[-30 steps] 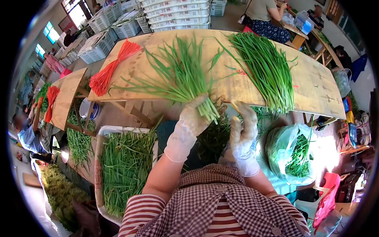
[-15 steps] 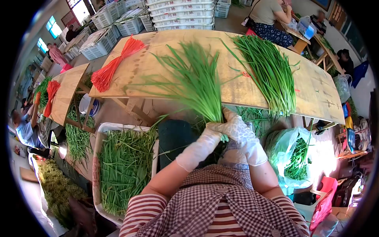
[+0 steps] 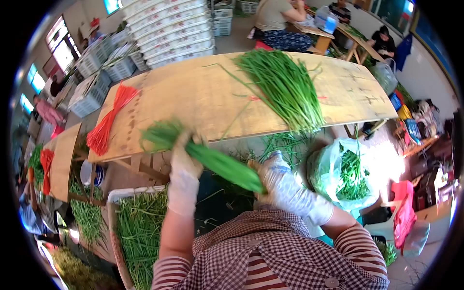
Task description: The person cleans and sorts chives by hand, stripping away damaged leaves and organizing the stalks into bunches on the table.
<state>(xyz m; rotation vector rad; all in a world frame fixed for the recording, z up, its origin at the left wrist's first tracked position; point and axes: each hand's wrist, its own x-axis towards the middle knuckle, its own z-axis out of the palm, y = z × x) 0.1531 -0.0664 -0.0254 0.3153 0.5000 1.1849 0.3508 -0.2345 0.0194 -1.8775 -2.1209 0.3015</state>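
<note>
By counter (image 3: 193, 96), left hand (image 3: 186, 155) gripped green bundle (image 3: 224, 166); right hand (image 3: 279, 186), blurred, seemed closed round its other end. Step judged straightening; next move called for even hold.

No text can be read: the small reddish marks on the tall stack of white, rectangular plastic crates (image 3: 170, 35) are too blurred.

The bunch of greens (image 3: 227, 166) now slants left, narrower, it seems through the blur; the left hand (image 3: 186, 155) now grips nearer its leaf tips.
</note>
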